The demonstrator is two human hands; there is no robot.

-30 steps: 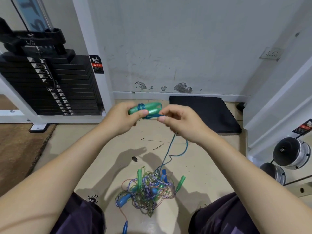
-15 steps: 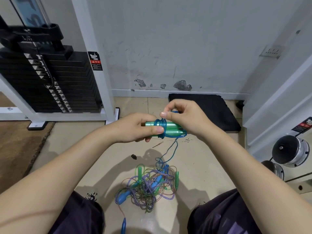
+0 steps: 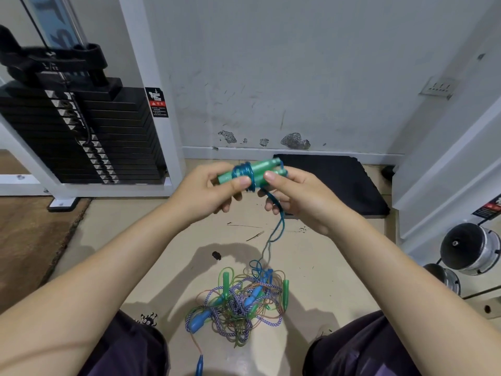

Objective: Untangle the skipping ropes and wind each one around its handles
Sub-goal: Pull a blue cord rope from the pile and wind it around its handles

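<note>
Two green handles (image 3: 260, 169) lie side by side in front of me, with several turns of blue rope (image 3: 244, 173) wound round their middle. My left hand (image 3: 208, 189) grips the handles' left end, thumb on the coil. My right hand (image 3: 298, 196) pinches the right end, and the free blue rope (image 3: 279, 223) runs under its fingers and hangs down to the floor. There it joins a tangled pile of ropes (image 3: 238, 308) between my knees, with green and blue handles and a purple-white braided cord.
A black weight stack (image 3: 81, 137) in a white frame stands at the left. A black mat (image 3: 333, 183) lies by the wall behind my hands. Dumbbells (image 3: 469, 248) sit at the right. A blue handle (image 3: 200, 365) lies at the bottom edge.
Both hands have lifted the handles a little. The right hand has come off the top of the coil to the handles' right end, and the hanging rope is shorter.
</note>
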